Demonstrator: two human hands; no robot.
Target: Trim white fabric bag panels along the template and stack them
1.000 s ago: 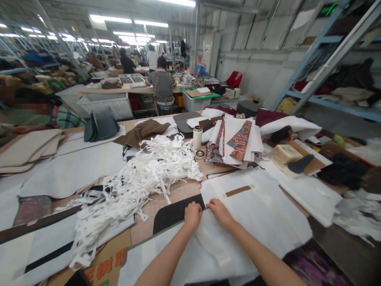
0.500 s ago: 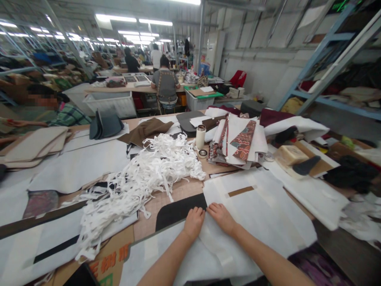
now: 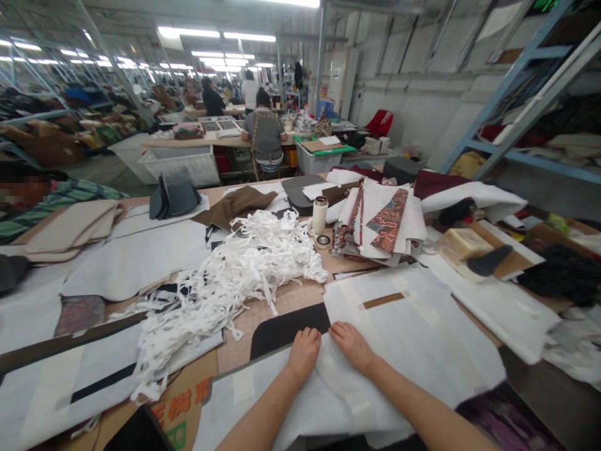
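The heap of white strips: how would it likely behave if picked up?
Probably floppy: the white strips curl and droop in loose loops. Likely light for their bulk, since they look thin. A handful may drag others along, as many cross.

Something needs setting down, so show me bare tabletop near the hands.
Bare tabletop shows between the strips, black panel and white sheet; a smaller patch between strips, black ring and patterned stack. Crowded: around the tan panels and right of the stack.
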